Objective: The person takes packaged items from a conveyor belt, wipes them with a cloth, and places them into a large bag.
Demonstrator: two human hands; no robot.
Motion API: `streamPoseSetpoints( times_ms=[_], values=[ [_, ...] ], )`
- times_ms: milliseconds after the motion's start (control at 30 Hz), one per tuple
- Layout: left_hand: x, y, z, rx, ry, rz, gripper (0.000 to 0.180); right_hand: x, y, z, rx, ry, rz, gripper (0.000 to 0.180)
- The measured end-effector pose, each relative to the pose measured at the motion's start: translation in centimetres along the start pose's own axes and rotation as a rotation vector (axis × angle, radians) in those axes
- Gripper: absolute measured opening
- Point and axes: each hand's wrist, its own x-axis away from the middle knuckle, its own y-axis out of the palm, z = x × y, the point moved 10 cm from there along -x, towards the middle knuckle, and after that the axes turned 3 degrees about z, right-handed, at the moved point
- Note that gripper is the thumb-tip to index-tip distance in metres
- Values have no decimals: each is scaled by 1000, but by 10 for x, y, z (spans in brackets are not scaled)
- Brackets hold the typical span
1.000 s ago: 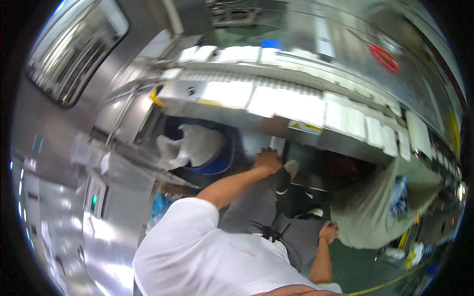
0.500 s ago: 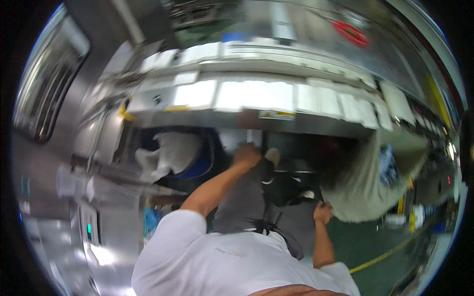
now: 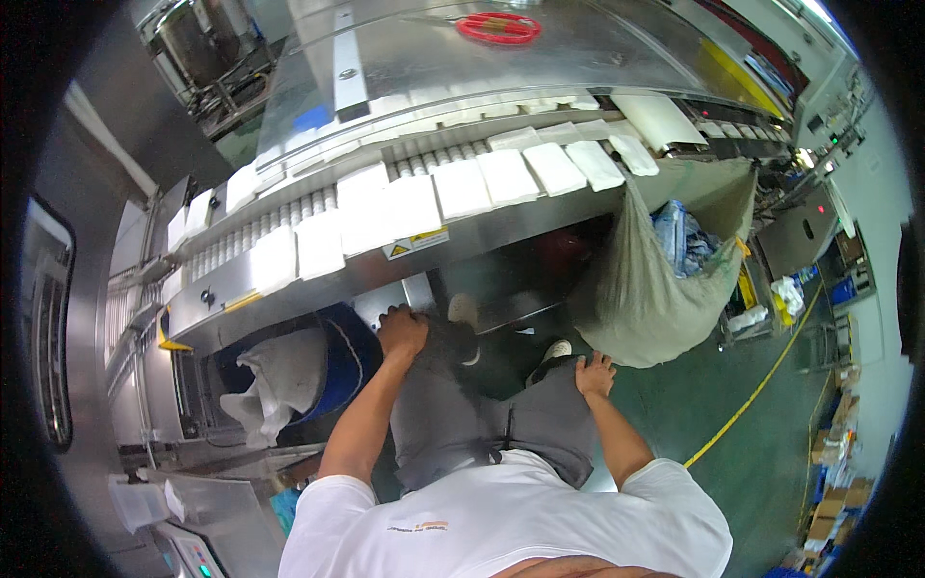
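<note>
My left hand (image 3: 402, 332) lies on my left knee, its fingers spread and holding nothing. On the right side, my right hand (image 3: 595, 374) rests on my other grey trouser leg (image 3: 554, 414), also open, with fingers apart. Ahead of both knees runs a roller conveyor (image 3: 318, 205) bearing several flat white packets (image 3: 462, 188) side by side. Its metal front edge (image 3: 511, 214) passes just beyond my left hand. A big beige cloth sack (image 3: 631, 308) hangs beyond my right hand, with crumpled blue-and-white wrappers (image 3: 679, 241) in its mouth.
A blue bin (image 3: 352, 371) with a whitish sack (image 3: 289, 371) stands under the conveyor at left. Beyond the packets, a red ring-shaped object (image 3: 498, 29) lies on a steel top. A yellow line (image 3: 747, 409) crosses the green floor at right, near cardboard boxes (image 3: 829, 511).
My view has turned to the right, so the conveyor and sack appear farther left. My right hand, curled before, now has its fingers spread on my leg. Packets look sharper.
</note>
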Motion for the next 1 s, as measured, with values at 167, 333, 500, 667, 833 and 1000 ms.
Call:
streamPoseSetpoints(
  times_ms=[167,333,500,667,833,1000],
  values=[
    [1,-1,1,-1,13,36,40,0,0,-1,-1,15,-78,59],
    [0,1,0,4,19,27,41,1,-3,-2,-2,21,-89,59],
    [-2,3,-2,-43,3,-6,41,2,-5,-5,-21,20,-89,58],
    [1,-2,2,-34,3,-3,42,4,-6,-4,-25,37,-100,58],
    [4,-2,-1,-22,21,32,39,5,-8,-5,-29,25,-110,59],
    [4,-2,7,-15,39,56,35,6,-10,-2,-42,27,-102,60]
  ],
)
